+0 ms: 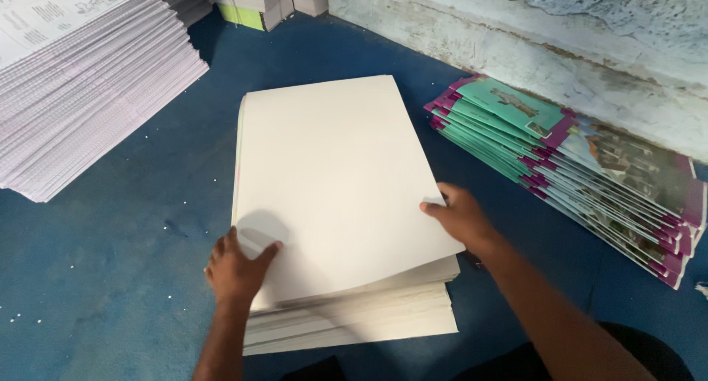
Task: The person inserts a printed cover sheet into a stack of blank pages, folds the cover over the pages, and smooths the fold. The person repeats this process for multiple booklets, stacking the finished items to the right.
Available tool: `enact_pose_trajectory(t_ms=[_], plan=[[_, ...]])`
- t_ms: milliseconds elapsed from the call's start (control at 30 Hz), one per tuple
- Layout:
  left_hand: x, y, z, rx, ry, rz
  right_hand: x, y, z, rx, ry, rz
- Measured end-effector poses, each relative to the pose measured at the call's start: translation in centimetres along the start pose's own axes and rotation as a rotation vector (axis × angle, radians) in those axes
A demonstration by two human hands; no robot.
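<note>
The left hand (237, 269) lies flat on the near left corner of the top white sheet (335, 182), fingers spread and pressing down, thumb out over the paper, gripping nothing. The right hand (459, 217) pinches that sheet's right edge between thumb and fingertips, lifting it slightly off the paper stack (354, 318) beneath. Beyond the right fingers lies a fanned row of teal-and-purple booklets (560, 160) along the wall (531, 34). Far off the left fingers sits a tall pile of printed sheets (81, 86) on the blue floor (110, 278).
</note>
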State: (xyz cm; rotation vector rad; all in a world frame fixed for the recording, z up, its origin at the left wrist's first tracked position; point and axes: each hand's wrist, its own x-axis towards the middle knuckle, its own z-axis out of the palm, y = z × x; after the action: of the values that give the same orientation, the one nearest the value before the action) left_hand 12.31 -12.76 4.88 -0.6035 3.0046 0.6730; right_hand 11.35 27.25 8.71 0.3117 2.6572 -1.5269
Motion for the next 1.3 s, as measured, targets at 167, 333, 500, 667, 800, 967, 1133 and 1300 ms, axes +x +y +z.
enact_pose_trajectory(t_ms=[167, 333, 500, 667, 800, 967, 1133, 1300], plan=[[0.7, -1.6, -2.5, -0.406, -0.084, -0.142, 0.8, 0.1, -1.6, 0.346, -0.050, 0.217], [0.6, -2.1, -2.8, -0.830, -0.063, -0.015, 1.0, -0.1, -2.9, 0.343, -0.069, 0.233], [0.0, -0.8, -1.9, -0.879, -0.150, -0.039, 0.5, -0.5, -4.2, 0.207, -0.054, 0.149], [-0.9, 1.3, -0.4, -0.579, -0.153, 0.050, -0.2, -1.0, -5.7, 0.134, -0.063, -0.017], [-1.5, 2.7, 0.1, -0.435, -0.118, 0.158, -1.0, -2.4, -6.3, 0.155, -0.077, -0.227], [-2.1, 4.8, -0.3, -0.222, -0.178, 0.205, -2.3, -4.6, -5.1, -0.114, -0.018, -0.230], [-2.1, 5.8, -0.5, -0.044, -0.273, 0.169, -3.4, -5.2, -2.2, -0.194, 0.008, -0.422], [-1.4, 5.4, 1.4, 0.032, -0.080, 0.385, -3.0, -4.2, 0.6, -0.385, -0.030, -0.550]])
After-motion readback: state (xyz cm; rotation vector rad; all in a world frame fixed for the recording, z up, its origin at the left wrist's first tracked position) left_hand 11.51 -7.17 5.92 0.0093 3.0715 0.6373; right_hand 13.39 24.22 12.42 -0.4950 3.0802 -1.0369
